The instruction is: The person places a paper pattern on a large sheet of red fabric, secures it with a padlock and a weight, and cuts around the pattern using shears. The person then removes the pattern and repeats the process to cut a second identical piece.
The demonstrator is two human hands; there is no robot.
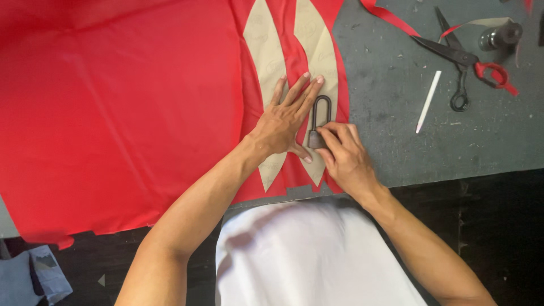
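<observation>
Both hands meet on the red cloth (pixel 113 113). Your left hand (pixel 283 122) lies flat, fingers spread, on the paper patterns (pixel 266 51). Your right hand (pixel 343 156) pinches the padlock (pixel 318 124), its long axis pointing away from you

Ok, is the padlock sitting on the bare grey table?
No, the padlock rests on a tan paper pattern piece over the red fabric, under the right hand.

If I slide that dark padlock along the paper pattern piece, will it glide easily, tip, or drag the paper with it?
The padlock looks like solid metal, so it is probably heavy for its size. It lies flat with its long shackle down, so tipping or rolling seems unlikely. The tan pattern piece under it looks thin and rests on red fabric, so a push might drag or wrinkle it.
</observation>
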